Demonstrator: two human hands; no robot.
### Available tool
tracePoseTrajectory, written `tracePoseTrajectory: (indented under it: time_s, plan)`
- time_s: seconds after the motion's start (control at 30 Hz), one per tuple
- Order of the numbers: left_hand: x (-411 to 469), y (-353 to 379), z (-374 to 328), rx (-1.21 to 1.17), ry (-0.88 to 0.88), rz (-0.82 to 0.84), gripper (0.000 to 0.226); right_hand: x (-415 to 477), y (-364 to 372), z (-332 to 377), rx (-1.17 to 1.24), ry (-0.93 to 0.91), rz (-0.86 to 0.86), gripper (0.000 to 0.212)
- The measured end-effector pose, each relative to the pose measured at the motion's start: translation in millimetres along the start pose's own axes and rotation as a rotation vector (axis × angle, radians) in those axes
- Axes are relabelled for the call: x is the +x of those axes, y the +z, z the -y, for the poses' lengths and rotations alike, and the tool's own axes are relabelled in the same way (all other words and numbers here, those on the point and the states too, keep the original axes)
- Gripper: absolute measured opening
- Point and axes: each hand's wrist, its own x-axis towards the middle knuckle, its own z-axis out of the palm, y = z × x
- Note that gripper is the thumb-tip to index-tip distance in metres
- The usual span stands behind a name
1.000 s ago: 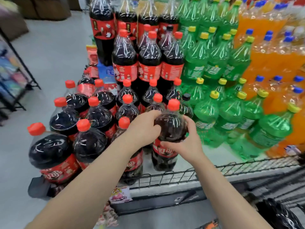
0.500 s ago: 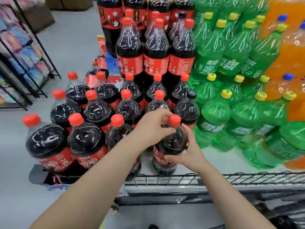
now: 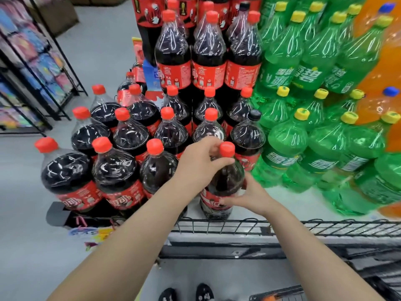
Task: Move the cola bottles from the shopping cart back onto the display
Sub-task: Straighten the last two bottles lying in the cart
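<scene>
Just behind the black wire rail (image 3: 238, 227) a dark plastic cola bottle with a red cap and red label (image 3: 225, 183) stands upright on the pale display platform (image 3: 282, 198); the left hand (image 3: 199, 164) has its fingers curled round the neck under the cap; the right hand (image 3: 251, 197) wraps the body at the label, thumb across the front; behind the rail to the left crowd more red-capped cola bottles (image 3: 117, 170); behind it to the right, green plastic bottles with yellow caps (image 3: 288, 144).

Bare left hand (image 3: 201, 166), right hand (image 3: 249, 196); dark shoes (image 3: 205, 291) (pale speckles).
</scene>
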Motion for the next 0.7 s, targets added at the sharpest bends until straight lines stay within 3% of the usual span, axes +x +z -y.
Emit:
tracePoseTrajectory:
  time_s: [0.13, 0.27, 0.43, 0.53, 0.57, 0.7]
  plan:
    - [-1, -8, 2, 0.043, 0.003, -0.018, 0.031, 2, 15, 7, 0.013, 0.002, 0.035, 0.1]
    - [-7, -25, 9, 0.006, -0.027, -0.047, 0.03, 7, 26, 17, 0.027, 0.005, 0.076, 0.091]
    - [1, -29, 10, 0.094, -0.001, 0.061, 0.035, -3, 26, 26, 0.095, 0.02, 0.115, 0.076]
    - [2, -31, 13, 0.182, 0.094, 0.097, 0.039, -19, 31, 21, 0.045, 0.031, -0.054, 0.089]
    - [0, -32, 14, 0.214, 0.159, 0.062, 0.04, -29, 33, 22, 0.065, 0.04, -0.144, 0.085]
    - [-19, -28, 2, 0.075, 0.493, -0.086, 0.03, -73, 45, 23, 0.203, 0.03, -0.569, 0.035]
